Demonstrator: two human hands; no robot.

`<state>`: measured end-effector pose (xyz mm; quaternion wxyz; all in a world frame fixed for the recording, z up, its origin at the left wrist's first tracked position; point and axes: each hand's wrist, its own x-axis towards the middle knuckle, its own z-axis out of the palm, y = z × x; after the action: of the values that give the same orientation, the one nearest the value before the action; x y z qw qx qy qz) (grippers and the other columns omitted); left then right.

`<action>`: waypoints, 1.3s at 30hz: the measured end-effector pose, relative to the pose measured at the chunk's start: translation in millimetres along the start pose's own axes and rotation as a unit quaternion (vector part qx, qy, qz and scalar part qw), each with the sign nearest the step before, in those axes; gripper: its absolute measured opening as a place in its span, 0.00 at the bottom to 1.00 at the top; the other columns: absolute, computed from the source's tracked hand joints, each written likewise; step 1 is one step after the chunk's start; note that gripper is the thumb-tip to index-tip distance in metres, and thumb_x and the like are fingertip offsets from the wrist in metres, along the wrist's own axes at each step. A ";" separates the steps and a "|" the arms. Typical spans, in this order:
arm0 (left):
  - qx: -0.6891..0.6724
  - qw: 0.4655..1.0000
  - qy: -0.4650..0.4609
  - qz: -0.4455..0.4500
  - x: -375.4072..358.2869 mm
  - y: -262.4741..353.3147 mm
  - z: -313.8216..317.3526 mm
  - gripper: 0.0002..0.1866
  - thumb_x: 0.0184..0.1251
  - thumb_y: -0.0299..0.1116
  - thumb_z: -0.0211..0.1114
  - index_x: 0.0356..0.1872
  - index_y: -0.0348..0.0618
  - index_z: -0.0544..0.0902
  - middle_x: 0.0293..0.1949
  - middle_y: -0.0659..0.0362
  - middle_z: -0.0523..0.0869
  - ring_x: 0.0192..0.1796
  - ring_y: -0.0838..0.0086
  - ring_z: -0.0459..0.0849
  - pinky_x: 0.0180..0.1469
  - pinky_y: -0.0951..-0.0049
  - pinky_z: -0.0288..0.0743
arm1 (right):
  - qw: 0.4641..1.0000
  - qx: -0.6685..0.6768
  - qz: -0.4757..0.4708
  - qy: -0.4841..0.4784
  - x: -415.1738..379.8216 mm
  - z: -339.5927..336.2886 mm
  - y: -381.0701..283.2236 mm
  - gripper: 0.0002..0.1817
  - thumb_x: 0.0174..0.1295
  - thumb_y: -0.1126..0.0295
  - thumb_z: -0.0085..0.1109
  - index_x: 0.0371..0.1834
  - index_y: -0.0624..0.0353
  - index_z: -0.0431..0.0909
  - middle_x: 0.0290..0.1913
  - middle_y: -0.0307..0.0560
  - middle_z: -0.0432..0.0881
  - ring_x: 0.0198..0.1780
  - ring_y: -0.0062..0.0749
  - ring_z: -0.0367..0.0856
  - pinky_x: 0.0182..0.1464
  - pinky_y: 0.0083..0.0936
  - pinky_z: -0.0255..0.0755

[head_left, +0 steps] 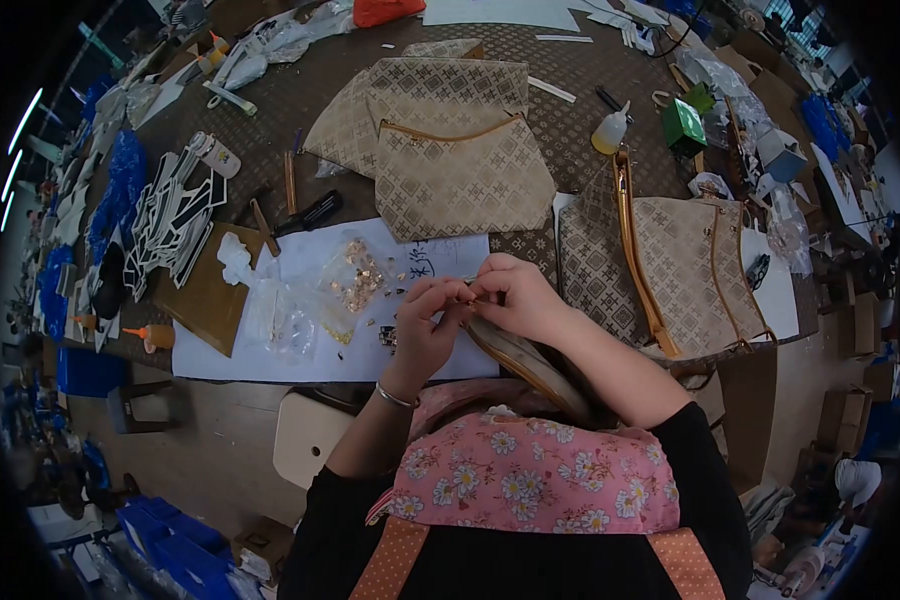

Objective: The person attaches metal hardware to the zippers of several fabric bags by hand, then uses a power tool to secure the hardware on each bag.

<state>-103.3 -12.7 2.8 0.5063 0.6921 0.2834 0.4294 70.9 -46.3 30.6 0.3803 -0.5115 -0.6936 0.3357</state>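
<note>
The left hand [432, 318] and right hand [515, 295] pinch the end of a tan bag [523, 357] (sloping near and right) by the near edge of the table [280, 110]. Left, metal pieces [360, 287] lie over white paper [205, 345]; farther, a beige bag [465, 182].

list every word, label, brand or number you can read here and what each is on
No text reads clearly enough to quote.
White paper: dark handwritten characters, too blurred to read for sure.
White bottle: label, too small to read.
Green box: faint marks, too small to read.
</note>
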 end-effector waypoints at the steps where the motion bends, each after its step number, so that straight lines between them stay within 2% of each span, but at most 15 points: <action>1: 0.004 1.000 -0.002 0.001 0.3 0.0 -0.2 0.11 0.51 0.13 0.60 0.36 0.35 0.79 0.36 0.57 0.78 0.36 0.74 0.80 0.38 0.77 0.78 | 1.000 0.000 0.000 0.000 0.0 -0.4 -0.6 0.07 0.47 0.76 0.64 0.31 0.61 0.79 0.30 0.43 0.72 0.28 0.29 0.76 0.32 0.22 0.72; 8: -0.009 1.000 -0.004 -0.004 4.9 10.4 1.1 0.09 0.51 0.15 0.62 0.35 0.35 0.79 0.37 0.56 0.79 0.37 0.73 0.82 0.39 0.78 0.79 | 1.000 -0.003 -0.008 0.010 -0.4 -0.2 0.7 0.06 0.46 0.77 0.63 0.29 0.61 0.79 0.29 0.44 0.72 0.28 0.29 0.75 0.31 0.22 0.72; 14: 0.047 0.999 -0.016 0.022 6.0 13.7 -1.0 0.08 0.52 0.16 0.63 0.35 0.35 0.79 0.36 0.56 0.79 0.37 0.75 0.82 0.40 0.78 0.79 | 1.000 -0.003 -0.008 0.023 -1.9 2.5 1.0 0.06 0.45 0.77 0.62 0.28 0.61 0.79 0.27 0.44 0.72 0.27 0.30 0.75 0.30 0.22 0.71; 17: 0.033 0.999 -0.019 0.000 8.2 17.2 -3.0 0.08 0.53 0.17 0.64 0.35 0.35 0.79 0.35 0.57 0.80 0.36 0.75 0.82 0.39 0.78 0.79 | 1.000 0.012 0.008 0.025 -0.6 4.1 -0.8 0.05 0.45 0.77 0.62 0.27 0.61 0.79 0.27 0.43 0.72 0.27 0.31 0.75 0.30 0.23 0.71; 20: 0.051 0.997 -0.045 -0.042 8.9 19.6 -4.1 0.09 0.54 0.16 0.62 0.37 0.33 0.78 0.41 0.55 0.78 0.39 0.75 0.81 0.43 0.77 0.79 | 0.999 0.011 0.012 0.030 -1.2 4.0 -0.5 0.05 0.44 0.78 0.62 0.26 0.61 0.78 0.26 0.43 0.72 0.27 0.31 0.75 0.30 0.23 0.71; 26: 0.065 0.997 -0.051 -0.005 8.5 16.5 -1.4 0.08 0.54 0.18 0.63 0.36 0.34 0.78 0.39 0.55 0.79 0.38 0.75 0.82 0.43 0.78 0.79 | 0.998 0.009 0.010 0.060 -5.3 7.6 10.8 0.05 0.42 0.78 0.63 0.24 0.61 0.78 0.25 0.44 0.72 0.26 0.31 0.74 0.28 0.24 0.70; 31: 0.084 0.992 -0.093 0.025 10.2 17.5 -6.9 0.09 0.54 0.18 0.64 0.37 0.34 0.79 0.39 0.54 0.79 0.38 0.74 0.82 0.42 0.77 0.79 | 0.997 0.026 0.026 0.067 -5.8 7.7 6.0 0.04 0.41 0.79 0.62 0.22 0.61 0.78 0.23 0.44 0.72 0.25 0.32 0.75 0.27 0.24 0.69; 35: 0.096 0.993 -0.059 0.022 8.0 14.4 -4.0 0.09 0.54 0.18 0.64 0.37 0.34 0.79 0.36 0.56 0.80 0.38 0.76 0.82 0.39 0.79 0.78 | 0.996 -0.014 0.011 0.083 -6.1 11.5 6.8 0.06 0.42 0.78 0.64 0.25 0.60 0.78 0.25 0.45 0.73 0.26 0.33 0.75 0.28 0.25 0.71; 37: -0.001 0.997 -0.025 -0.071 9.1 9.0 -4.0 0.05 0.60 0.22 0.62 0.37 0.34 0.80 0.32 0.59 0.81 0.36 0.79 0.81 0.38 0.81 0.76 | 0.995 -0.035 0.008 0.098 -3.3 10.2 -4.1 0.08 0.42 0.78 0.64 0.27 0.59 0.77 0.26 0.45 0.73 0.27 0.34 0.76 0.29 0.26 0.71; 38: -0.005 0.997 -0.029 -0.071 10.4 5.5 -4.0 0.05 0.60 0.22 0.62 0.37 0.34 0.80 0.32 0.59 0.81 0.36 0.79 0.81 0.38 0.81 0.76 | 0.992 -0.030 0.018 0.121 -3.0 8.2 -13.7 0.09 0.43 0.76 0.64 0.29 0.58 0.77 0.29 0.44 0.74 0.28 0.35 0.76 0.30 0.26 0.72; 39: -0.086 0.990 -0.012 -0.114 12.7 1.5 -4.9 0.04 0.62 0.24 0.60 0.35 0.35 0.80 0.30 0.60 0.82 0.34 0.80 0.80 0.37 0.82 0.75 | 0.989 -0.026 0.029 0.144 -2.6 6.5 -20.9 0.10 0.44 0.75 0.64 0.30 0.56 0.77 0.31 0.43 0.74 0.29 0.35 0.77 0.31 0.27 0.73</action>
<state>-101.7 -0.4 8.6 0.6129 0.6140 0.3163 0.3837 56.3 -54.5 44.8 0.4534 -0.5839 -0.6248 0.2511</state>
